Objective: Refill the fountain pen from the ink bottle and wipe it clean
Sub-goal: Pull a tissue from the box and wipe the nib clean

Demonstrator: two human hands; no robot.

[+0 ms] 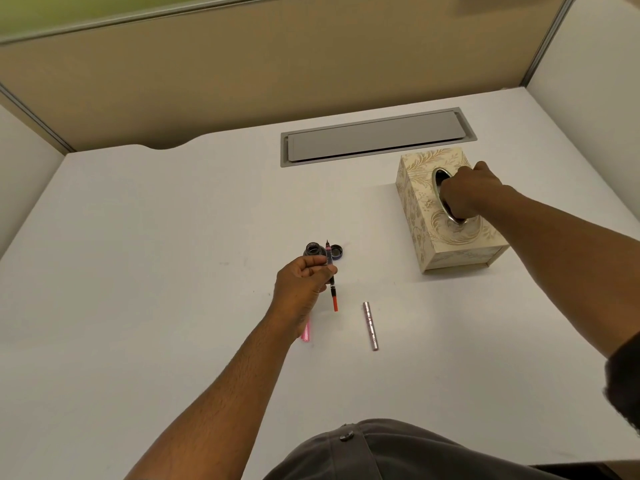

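My left hand (302, 283) holds the fountain pen section (331, 278) upright over the white desk, nib pointing away and the red converter end toward me. Just beyond my fingers stands the open ink bottle (313, 250), with its dark cap (336, 251) lying beside it on the right. My right hand (467, 194) reaches into the oval opening of the patterned tissue box (419, 216), fingers inside; whether they grip a tissue is hidden. A pink pen barrel (306, 332) lies partly under my left wrist. A silver pen cap (370, 325) lies to its right.
A grey cable hatch (374, 136) is set into the desk behind the tissue box. Tan and white partition walls enclose the desk at the back and both sides. My dark shirt shows at the bottom edge.
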